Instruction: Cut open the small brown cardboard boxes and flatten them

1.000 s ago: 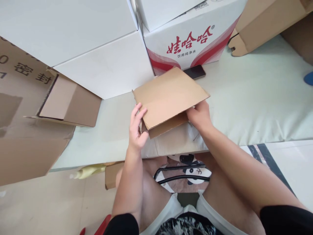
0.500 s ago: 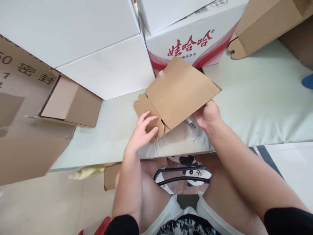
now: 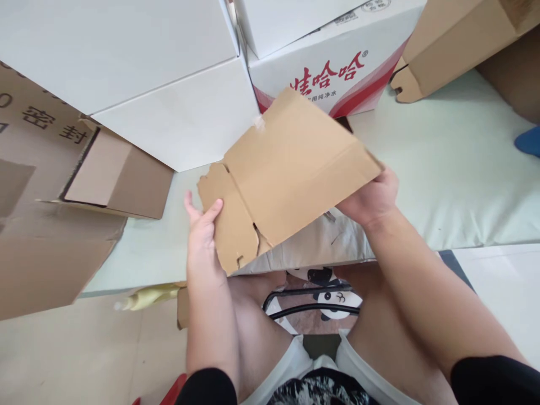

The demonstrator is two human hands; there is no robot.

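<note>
Head view: between 8 and 9 o'clock the left hand lays its thumb on the notched flap of a brown cardboard, one finger standing clear beyond the edge; its other fingers are hidden, so whether they clench cannot be told. At 3 o'clock the right hand grasps the cardboard's right edge, fingertips out of sight underneath. The cardboard is tilted at the centre, over the pale green cloth, flap towards 8 o'clock. Half a second ago the left hand was spread over that flap; hand and flap have since shifted left, and less of the metal-tipped plug shows. Farther off, between 9 and 10 o'clock, a brown carton reads 密封 in black, beside cut-off characters. At 1 o'clock the white carton bears the red brand 娃哈哈 with ®, its first character partly covered; the black line below shows 用纯净水. Above sits a round stamp, too small to read surely
</note>
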